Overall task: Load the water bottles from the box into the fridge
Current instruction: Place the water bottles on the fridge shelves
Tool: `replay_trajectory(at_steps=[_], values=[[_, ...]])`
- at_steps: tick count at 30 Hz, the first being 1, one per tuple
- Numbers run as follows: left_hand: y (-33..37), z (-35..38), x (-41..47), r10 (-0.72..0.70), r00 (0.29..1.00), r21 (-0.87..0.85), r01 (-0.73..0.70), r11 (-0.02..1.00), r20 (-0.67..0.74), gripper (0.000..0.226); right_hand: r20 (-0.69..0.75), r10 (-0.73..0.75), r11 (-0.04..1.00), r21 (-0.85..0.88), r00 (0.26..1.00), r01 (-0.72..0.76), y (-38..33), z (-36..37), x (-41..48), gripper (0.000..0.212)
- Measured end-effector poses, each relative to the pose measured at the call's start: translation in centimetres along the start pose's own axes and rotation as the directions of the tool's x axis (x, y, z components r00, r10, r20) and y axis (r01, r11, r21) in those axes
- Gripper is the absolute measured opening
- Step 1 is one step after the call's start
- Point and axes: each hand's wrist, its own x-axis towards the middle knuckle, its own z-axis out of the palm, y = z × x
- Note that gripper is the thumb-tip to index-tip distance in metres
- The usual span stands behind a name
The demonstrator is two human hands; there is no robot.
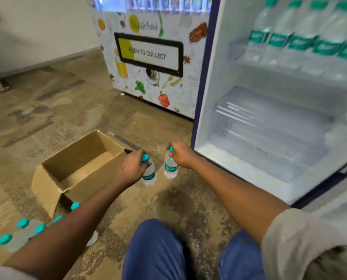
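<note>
Head view: fridge (219, 87) holds a bottle row (301, 41); box (47, 182) stands open.

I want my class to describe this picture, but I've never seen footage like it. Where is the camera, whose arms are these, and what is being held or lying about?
There is no machine here. A person wears a camera on the head, so you look down along their own arms and knees. The left hand grips the left bottle by its neck. The right hand grips the right bottle at its cap. Left of them an open box stands on the floor, with floor bottles near it at the lower left. On the right is the open fridge, with shelf bottles in a row on its upper shelf. Behind stands a vending machine.
</note>
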Motion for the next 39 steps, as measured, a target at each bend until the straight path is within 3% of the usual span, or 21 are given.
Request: replay_trajectory(at_steps=[6,11,20,29,32,39], values=[[8.3,-4.8,3.0,0.125,0.990,0.085,-0.119,0.989,-0.068,0.030,-0.071,-0.047,0.994,-0.105,0.996,0.039,0.3,-9.3,-1.1,0.027],[14.8,-8.6,5.5,0.246,0.959,0.013,-0.247,0.969,-0.141,0.026,-0.188,-0.031,0.996,-0.089,0.982,0.015,0.1,-16.9,-2.3,0.029],[26.7,-17.1,11.0,0.458,0.853,0.071,-0.456,0.887,-0.250,0.027,-0.427,-0.069,0.988,-0.157,0.902,0.001,-1.0,-31.4,-1.9,0.019],[37.7,-24.0,17.6,0.566,0.746,0.220,-0.522,0.824,-0.350,0.034,-0.634,-0.148,0.954,-0.293,0.759,-0.059,-1.7,-46.6,-0.6,0.015],[40.4,-25.2,20.1,0.564,0.745,0.199,-0.529,0.825,-0.356,0.033,-0.672,-0.174,0.940,-0.332,0.719,-0.083,-0.9,-50.2,-0.1,0.016],[44.6,-26.6,25.2,0.599,0.702,0.197,-0.571,0.797,-0.386,0.025,-0.739,-0.104,0.929,-0.311,0.666,-0.199,2.8,-55.5,2.1,0.019]])
